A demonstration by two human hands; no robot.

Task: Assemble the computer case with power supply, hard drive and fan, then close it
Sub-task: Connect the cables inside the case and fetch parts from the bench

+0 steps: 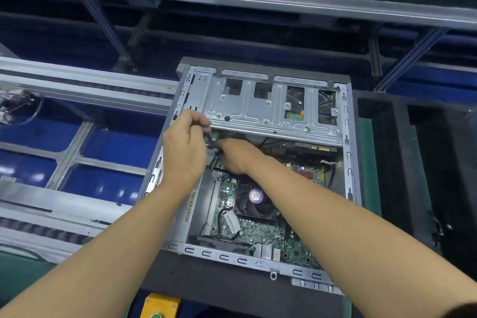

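The computer case point(232, 257) lies open on its side on a dark foam pad point(206, 284) on the worktop, with both hands at its upper left corner, just under the edge of the drive cage point(247, 111).

The left hand point(184, 148) has its fingers curled tight and looks to be pinching the dark cables point(213, 141) right at the cage edge. The right hand point(236, 156) reaches in beside it, touching the same bundle, but its fingers are tucked out of sight, so I can't tell whether it's gripping or just nudging.

Handling-wise, I'd guess the cables are the easy part: light and floppy, but springy enough to pop back out of place. Hold them by the plug body or the sheathed run, not the single wires.

The case itself looks like thin stamped steel, so stiff but with sharp edges, and awkward to shift. Grab it by the folded rim.

Keep knuckles off the motherboard point(260, 230) and the fan point(254, 200), since those are the fragile bits and sit right below the wrists.
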